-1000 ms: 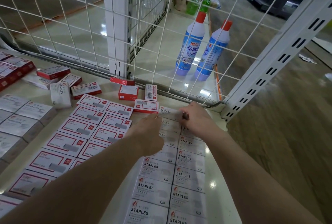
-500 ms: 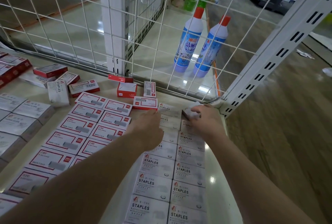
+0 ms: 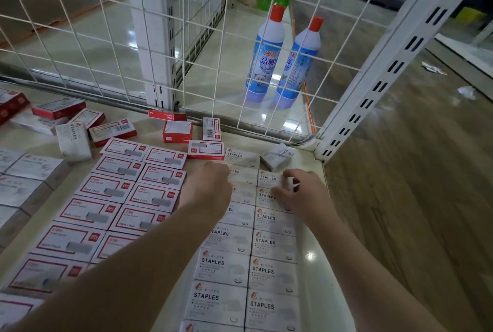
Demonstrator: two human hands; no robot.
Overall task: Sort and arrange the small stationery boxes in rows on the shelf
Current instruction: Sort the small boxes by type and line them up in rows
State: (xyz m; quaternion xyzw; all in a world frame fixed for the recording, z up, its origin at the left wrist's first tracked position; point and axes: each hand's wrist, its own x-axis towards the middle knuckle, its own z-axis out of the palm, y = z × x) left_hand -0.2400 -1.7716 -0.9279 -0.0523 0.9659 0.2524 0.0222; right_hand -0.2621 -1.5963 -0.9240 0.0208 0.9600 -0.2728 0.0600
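A pale, glossy shelf (image 3: pixel 309 259) fills the head view, backed by a white wire grid (image 3: pixel 106 46) and closed at the far right corner by a slotted white upright (image 3: pixel 394 65); beyond the grid two blue cleaner bottles (image 3: pixel 280 57) with red caps stand on a lower, shiny surface, and wood-pattern floor runs to the right. On the shelf, white staple boxes (image 3: pixel 245 267) lie flat in two neat columns running away from the viewer, with red-bordered boxes (image 3: pixel 117 193) in two columns just to their left. At the far end a white box (image 3: pixel 277 157) sits askew near the corner post, not yet squared with its column. Loose boxes (image 3: pixel 80 131) lie jumbled at the far left, and a few red ones (image 3: pixel 177 131) stand or lie near the grid. The left hand (image 3: pixel 205 187) rests on the far end of the left white column, knuckles up, fingers curled under so that I cannot tell whether it grips anything. The right hand (image 3: pixel 301 193) lies over the right column with fingers bent down against a box top, seemingly pressing or nudging rather than pinching. The step in hand looks like tightening the far end of the white rows; next, the crooked box probably needs turning and sliding flush, then the loose ones sorting by kind.
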